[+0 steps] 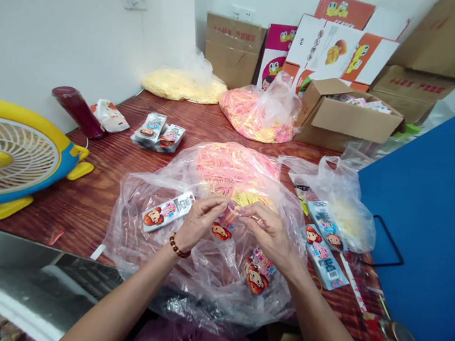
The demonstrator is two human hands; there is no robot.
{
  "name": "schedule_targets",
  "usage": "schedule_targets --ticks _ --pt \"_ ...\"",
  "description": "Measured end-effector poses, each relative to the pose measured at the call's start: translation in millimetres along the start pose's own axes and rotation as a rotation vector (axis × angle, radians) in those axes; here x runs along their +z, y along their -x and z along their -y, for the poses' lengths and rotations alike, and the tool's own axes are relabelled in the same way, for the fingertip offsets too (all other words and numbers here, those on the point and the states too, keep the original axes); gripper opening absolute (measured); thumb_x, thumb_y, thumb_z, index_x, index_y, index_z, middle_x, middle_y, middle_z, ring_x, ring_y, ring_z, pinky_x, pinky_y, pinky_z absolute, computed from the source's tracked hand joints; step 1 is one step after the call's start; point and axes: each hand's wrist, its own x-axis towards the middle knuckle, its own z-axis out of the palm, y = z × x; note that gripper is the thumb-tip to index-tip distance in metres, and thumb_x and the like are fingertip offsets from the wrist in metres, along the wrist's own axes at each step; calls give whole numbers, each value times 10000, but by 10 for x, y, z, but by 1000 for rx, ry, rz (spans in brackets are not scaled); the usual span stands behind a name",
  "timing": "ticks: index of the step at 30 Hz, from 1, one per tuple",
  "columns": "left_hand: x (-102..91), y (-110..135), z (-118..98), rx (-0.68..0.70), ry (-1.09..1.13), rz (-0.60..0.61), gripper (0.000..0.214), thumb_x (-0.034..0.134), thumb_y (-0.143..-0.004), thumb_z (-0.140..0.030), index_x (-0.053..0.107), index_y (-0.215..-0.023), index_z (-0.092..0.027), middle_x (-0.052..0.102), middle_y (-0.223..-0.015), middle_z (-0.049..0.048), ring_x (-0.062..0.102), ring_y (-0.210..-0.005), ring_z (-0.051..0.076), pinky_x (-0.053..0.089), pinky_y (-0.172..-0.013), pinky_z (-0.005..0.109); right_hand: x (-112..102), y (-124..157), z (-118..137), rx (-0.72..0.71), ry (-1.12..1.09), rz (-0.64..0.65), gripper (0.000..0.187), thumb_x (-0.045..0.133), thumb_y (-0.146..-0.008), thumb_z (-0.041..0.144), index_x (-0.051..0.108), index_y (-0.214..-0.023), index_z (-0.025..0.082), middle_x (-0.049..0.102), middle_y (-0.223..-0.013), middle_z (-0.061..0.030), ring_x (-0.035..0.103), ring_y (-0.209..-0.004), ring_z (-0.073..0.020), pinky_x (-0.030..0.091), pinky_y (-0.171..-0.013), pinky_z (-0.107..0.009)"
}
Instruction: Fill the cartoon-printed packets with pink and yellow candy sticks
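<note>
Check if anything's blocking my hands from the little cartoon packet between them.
Nothing visible does: your left hand and right hand both hold the cartoon-printed packet at its upper end. The clear plastic bag lies beneath, not in between.

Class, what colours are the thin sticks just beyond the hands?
The sticks are pink and yellow, best seen in the head view.

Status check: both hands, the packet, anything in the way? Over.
Left hand, right hand: both at packet's top. Packet held between them, over plastic bag. No obstruction visible.
</note>
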Motion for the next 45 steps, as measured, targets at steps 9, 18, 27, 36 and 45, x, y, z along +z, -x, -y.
schedule_targets --ticks 9,18,27,36,45 --pt "124 38 -5 64 -207 -45 193 572 -912 -274 740 -876 -185 727 -941 63 649 -906 184 500 -857 318 45 -3 -135 147 -169 -63 108 604 -849 241 628 -755 193 619 -759 11 569 -732 -135 422 -688 -261" --pt "-59 115 16 -189 -159 120 234 585 -891 -337 708 -1007 -174 740 -928 67 693 -833 177 545 -782 303 -198 582 -476 562 -481 -281 206 712 -724 363 590 -704 197 608 -646 37 573 -608 -124 447 -637 -252" --pt "-653 210 194 -138 -814 159 306 475 -929 -372 692 -1029 -181 726 -1068 106 652 -1003 256 472 -922 404 -249 1194 -808 615 410 -274 219 540 -840 391 601 -887 187 659 -844 -59 599 -742 -212 444 -698 -332" --pt "-1029 195 288 -299 -1551 149 392 452 -921 -389 621 -1200 -171 614 -1204 173 539 -1075 368 416 -861 471 -39 246 -760 302 598 25 223 426 -950 245 641 -963 189 669 -952 -62 599 -916 -191 435 -820 -296" --pt "-1049 159 406 -454 -1466 151 448 455 -920 -427 554 -1280 -179 556 -1234 174 505 -1140 370 388 -931 493 269 -503 -986 474 895 153 317 465 -939 282 645 -1101 79 678 -1098 -203 610 -1039 -278 425 -883 -335"
